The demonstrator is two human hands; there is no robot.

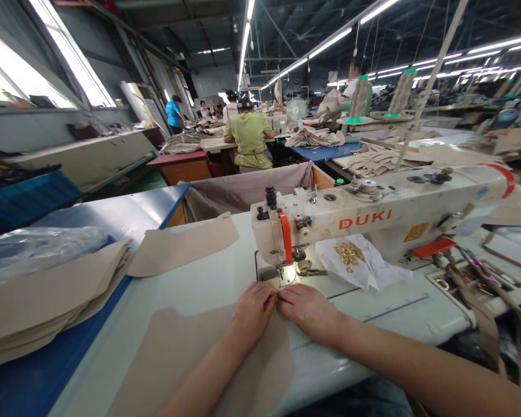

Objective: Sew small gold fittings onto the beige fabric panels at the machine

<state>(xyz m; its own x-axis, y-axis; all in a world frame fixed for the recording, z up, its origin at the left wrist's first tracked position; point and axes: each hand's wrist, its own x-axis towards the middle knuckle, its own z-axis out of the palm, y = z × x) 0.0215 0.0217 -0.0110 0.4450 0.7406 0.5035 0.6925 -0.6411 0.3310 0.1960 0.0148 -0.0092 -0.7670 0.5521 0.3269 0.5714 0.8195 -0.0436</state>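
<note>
Both hands meet at the front of a white sewing machine (312,220), just before its lit needle area. My left hand (254,310) is closed, its fingers pinching the top edge of a beige fabric panel (186,341) spread under my forearm. My right hand (308,310) is closed too, its fingertips gathered on the same edge beside the left ones. Whether a smaller piece sits between the fingertips I cannot tell. Right of the needle, gold-coloured metal rings (348,255) lie on a crumpled white sheet (373,271).
Another beige panel (184,243) lies behind on the table. Stacked panels (47,289) and clear plastic (39,249) rest on the blue surface at left. Tan straps (477,313) and scissors (477,263) are at right. A person in a green shirt (249,136) sits ahead.
</note>
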